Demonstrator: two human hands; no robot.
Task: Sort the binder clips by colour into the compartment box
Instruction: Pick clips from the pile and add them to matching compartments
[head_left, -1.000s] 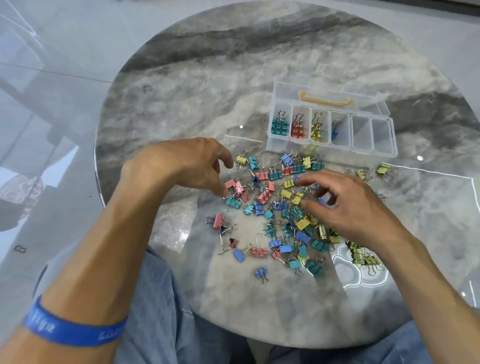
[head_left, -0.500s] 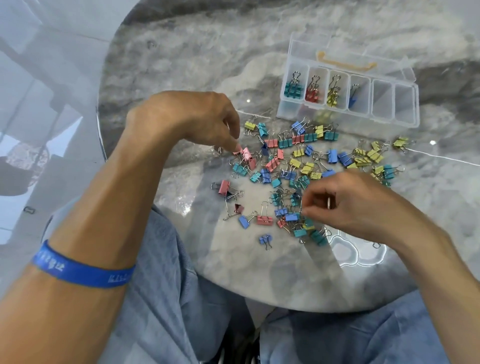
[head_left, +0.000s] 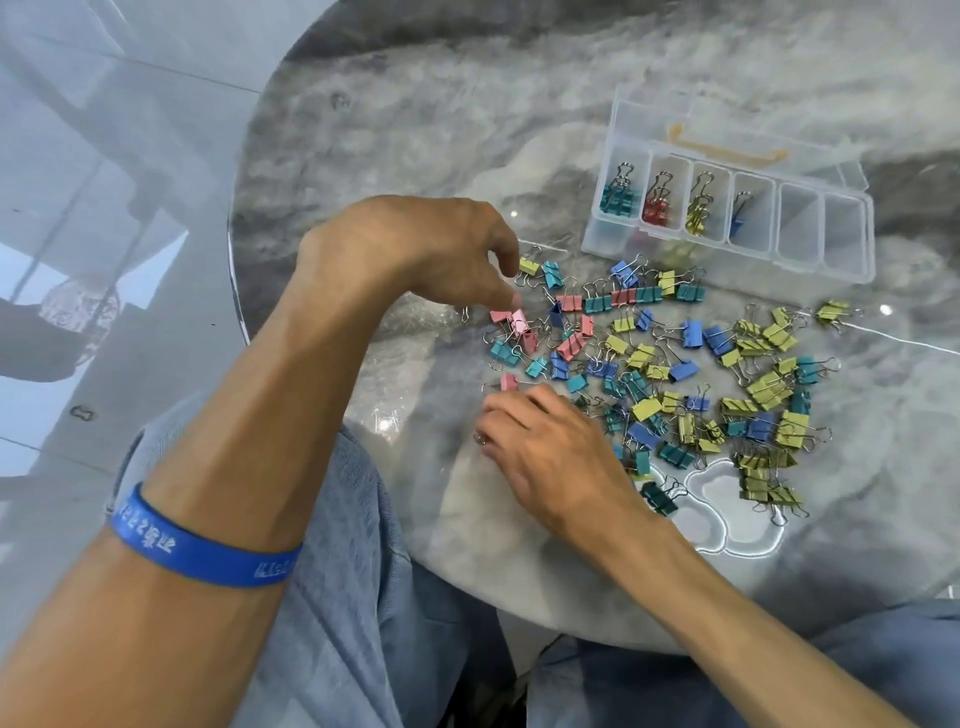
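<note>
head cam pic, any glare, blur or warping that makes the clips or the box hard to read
Head view: small bright glare spots dot the glossy marble table; wide-angle warping bows its rim; the left hand and right hand look slightly soft, so their grips are unclear; the loose binder clips and the clear compartment box read sharply, colours distinct.

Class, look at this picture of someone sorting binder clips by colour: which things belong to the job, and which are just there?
Belongs to the job:
- loose binder clips on the table
- compartment box, four compartments started
- left hand and right hand, both at the pile

Just there:
- marble-patterned table
- blue wristband
- orange handle on the box lid
</note>
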